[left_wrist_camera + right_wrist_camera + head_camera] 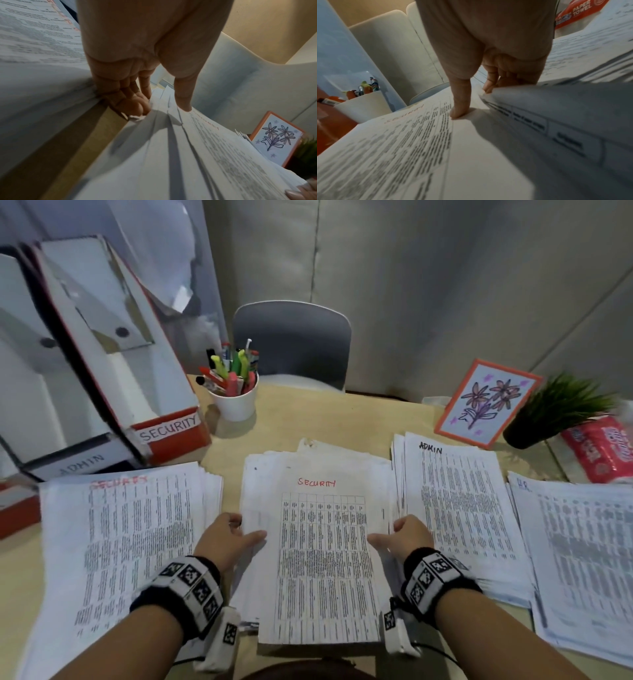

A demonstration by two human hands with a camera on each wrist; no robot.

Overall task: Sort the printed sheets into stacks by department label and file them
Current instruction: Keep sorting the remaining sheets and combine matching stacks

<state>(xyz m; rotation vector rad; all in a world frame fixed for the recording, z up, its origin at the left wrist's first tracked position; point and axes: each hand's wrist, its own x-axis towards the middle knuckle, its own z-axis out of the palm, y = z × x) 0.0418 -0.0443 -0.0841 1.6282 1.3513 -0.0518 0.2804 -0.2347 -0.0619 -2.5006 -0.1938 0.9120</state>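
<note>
A thick middle stack of printed sheets (318, 559), topped by a page marked SECURITY in red, lies in front of me. My left hand (236, 534) grips its left edge, thumb on top and fingers curled under, as the left wrist view shows (164, 102). My right hand (394, 537) grips the right edge the same way (471, 102). A sorted SECURITY stack (130, 542) lies to the left, an ADMIN stack (459, 508) to the right and an HR stack (579, 553) at far right. Box files labelled SECURITY (168, 429) and ADMIN (82, 463) stand at back left.
A white cup of pens (234, 402) stands behind the middle stack, beside the red box file. A framed flower drawing (486, 402), a small potted plant (555, 412) and a red paper towel pack (603, 450) sit at back right. A grey chair (291, 344) faces the desk.
</note>
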